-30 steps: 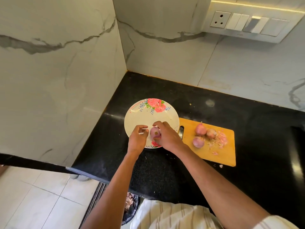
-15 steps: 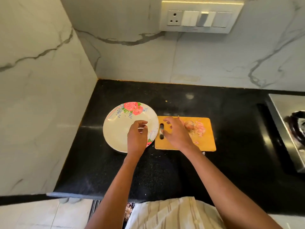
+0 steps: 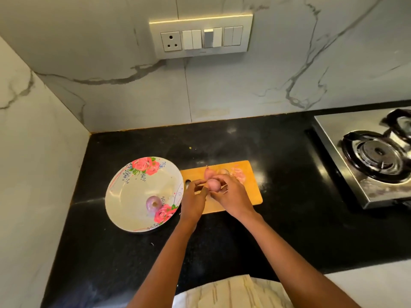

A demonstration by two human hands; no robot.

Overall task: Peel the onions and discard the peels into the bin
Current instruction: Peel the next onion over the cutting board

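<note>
Here, your two hands meet over the near left part of a wooden chopping board (image 3: 249,196) on a black stone counter (image 3: 289,230). Your right hand (image 3: 233,196) curls its fingers around a small pinkish-red onion (image 3: 214,185), cupping it from the right and from below. Your left hand (image 3: 193,201) reaches in from the left, thumb and fingertips drawn together at the onion's left end; whether it has already pinched a flap of skin is too small to tell.

Just behind the held onion, one more unpeeled onion (image 3: 208,172) lies on the board, with a second, paler one beside it that is hard to make out. A scatter of pink onion peels (image 3: 238,174) sits at the board's far right corner. To the left, touching the board's edge, is a white plate with red roses (image 3: 124,196); one peeled, purplish onion (image 3: 153,202) rests on its near side. No bin shows anywhere.

Judging from its size, the onion is light and firm, so it should take a secure grip without bruising. The dry outer skin is likely papery and brittle and will tear into scraps instead of coming off whole. Once bared, the flesh will probably be smooth and slippery, so keep your fingers wrapped around its middle. The best place to begin is probably at the tip or the root end, where the skin lifts away.
</note>
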